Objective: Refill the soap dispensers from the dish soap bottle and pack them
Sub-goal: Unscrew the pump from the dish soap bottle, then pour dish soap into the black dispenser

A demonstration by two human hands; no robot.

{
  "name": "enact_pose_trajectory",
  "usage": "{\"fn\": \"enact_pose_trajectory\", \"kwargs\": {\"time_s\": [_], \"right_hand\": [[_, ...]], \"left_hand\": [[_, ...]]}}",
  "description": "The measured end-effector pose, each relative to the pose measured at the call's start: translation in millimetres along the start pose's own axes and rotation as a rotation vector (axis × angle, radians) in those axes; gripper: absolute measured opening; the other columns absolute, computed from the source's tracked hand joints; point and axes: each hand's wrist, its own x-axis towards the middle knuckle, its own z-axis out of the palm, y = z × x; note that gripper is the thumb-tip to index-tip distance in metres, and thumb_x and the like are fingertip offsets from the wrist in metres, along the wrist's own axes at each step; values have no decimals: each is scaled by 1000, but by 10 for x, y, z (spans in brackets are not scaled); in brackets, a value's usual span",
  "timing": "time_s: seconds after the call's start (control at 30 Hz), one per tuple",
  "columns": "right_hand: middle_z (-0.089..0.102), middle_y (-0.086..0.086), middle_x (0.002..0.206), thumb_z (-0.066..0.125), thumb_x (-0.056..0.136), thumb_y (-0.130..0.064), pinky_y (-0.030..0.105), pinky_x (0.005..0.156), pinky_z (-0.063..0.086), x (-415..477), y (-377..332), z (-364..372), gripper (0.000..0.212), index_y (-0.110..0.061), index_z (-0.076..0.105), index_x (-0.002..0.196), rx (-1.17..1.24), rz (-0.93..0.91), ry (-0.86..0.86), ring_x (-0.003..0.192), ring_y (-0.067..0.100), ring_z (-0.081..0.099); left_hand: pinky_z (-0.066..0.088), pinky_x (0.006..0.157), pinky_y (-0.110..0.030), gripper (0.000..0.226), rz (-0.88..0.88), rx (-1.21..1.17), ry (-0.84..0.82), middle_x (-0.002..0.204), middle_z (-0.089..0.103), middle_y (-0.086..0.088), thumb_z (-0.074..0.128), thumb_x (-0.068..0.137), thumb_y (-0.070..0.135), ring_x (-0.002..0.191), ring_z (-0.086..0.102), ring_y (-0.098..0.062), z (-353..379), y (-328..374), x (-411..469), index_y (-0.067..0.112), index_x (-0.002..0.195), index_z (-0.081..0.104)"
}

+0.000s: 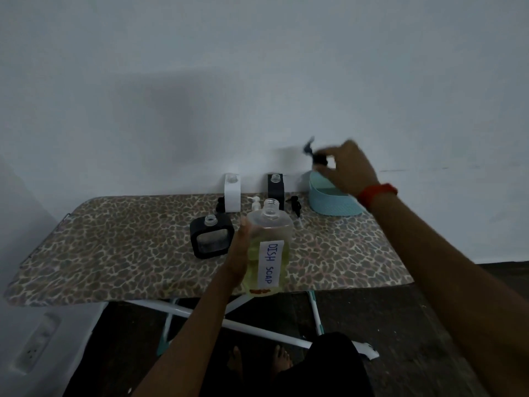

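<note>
My left hand (238, 255) grips the clear dish soap bottle (269, 247), uncapped and holding yellowish liquid, above the front of the board. My right hand (347, 167) pinches a dark pump head (316, 154) above the teal basket (332, 203) at the back right. An open black square dispenser (211, 239) sits left of the bottle. A white dispenser (232, 191) and a second black dispenser (276, 190) stand uncapped by the wall. Loose pumps lie between them: a white one (255, 202), a black one (295, 204) and another black one (220, 204).
Everything rests on a leopard-print ironing board (114, 247) against a white wall. White crossed legs (257, 329) show beneath. My bare feet (257, 361) stand on the dark floor. A power strip (35, 346) lies at the lower left.
</note>
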Motion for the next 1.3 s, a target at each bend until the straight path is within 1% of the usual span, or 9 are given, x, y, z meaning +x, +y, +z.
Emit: {"fn": "enact_pose_trajectory", "kwargs": {"time_s": [0.2, 0.37, 0.5, 0.63, 0.73, 0.87, 1.0, 1.13, 1.3], "right_hand": [[63, 17, 114, 60, 95, -32, 40, 92, 49, -560, 763, 927, 29, -26, 68, 122, -300, 148, -487, 105, 35, 59], [58, 17, 127, 60, 96, -25, 42, 99, 46, -808, 888, 1185, 41, -28, 59, 137, -319, 145, -524, 118, 35, 53], [60, 14, 131, 61, 96, -25, 42, 102, 41, -876, 879, 1219, 43, -22, 57, 139, -292, 171, -416, 121, 34, 49], [63, 8, 135, 68, 94, -35, 33, 101, 43, -795, 481, 1032, 49, -14, 60, 137, 360, 265, -230, 125, 24, 56], [57, -3, 144, 62, 93, -43, 22, 101, 49, -789, -79, 691, 58, -21, 50, 146, 841, 129, -422, 129, 10, 56], [65, -5, 135, 64, 94, -32, 37, 99, 53, -917, -541, 479, 46, -25, 57, 139, 1003, -6, -543, 123, 18, 62], [72, -5, 121, 67, 88, -29, 29, 93, 53, -1036, -799, 464, 39, -22, 61, 127, 1160, -11, -397, 115, 16, 67], [72, -6, 116, 68, 88, -18, 23, 89, 54, -1124, -1031, 531, 44, -11, 55, 129, 1334, 75, -151, 111, 11, 68], [68, 16, 125, 71, 82, -31, 40, 94, 55, -1101, -1112, 500, 52, -10, 57, 128, 1425, 139, -21, 114, 31, 67]], "left_hand": [[53, 86, -42, 94, 6, -77, -11, 113, 70, -13, 53, 66, 87, 104, 66, -30, -9, 34, 106, 15, 125, 58], [43, 100, -63, 104, -33, -92, 37, 122, 62, -28, 58, 59, 90, 115, 58, -46, -27, -85, 169, 11, 127, 58], [45, 100, -59, 113, -47, -91, 45, 122, 63, -23, 57, 56, 91, 113, 60, -40, 6, -83, 190, 8, 133, 53], [53, 86, -42, 100, -22, -103, -8, 111, 70, -11, 59, 58, 89, 104, 66, -31, 55, -8, 181, 14, 125, 58], [56, 79, -38, 96, -20, -151, -83, 110, 71, -12, 61, 57, 88, 100, 67, -31, 105, 83, 168, 18, 122, 63], [57, 69, -33, 84, 20, -288, -221, 95, 73, -11, 64, 59, 84, 82, 70, -23, 192, 256, 142, 19, 111, 72], [56, 76, -36, 93, 13, -327, -266, 109, 70, -17, 65, 57, 84, 94, 68, -29, 246, 374, 119, 15, 120, 67], [53, 91, -45, 96, 42, -348, -196, 119, 66, -22, 67, 58, 83, 108, 63, -36, 309, 428, 124, 13, 124, 65], [34, 111, -58, 102, 138, -215, 93, 137, 50, -32, 54, 75, 81, 129, 46, -47, 365, 450, 147, 1, 138, 48]]}}
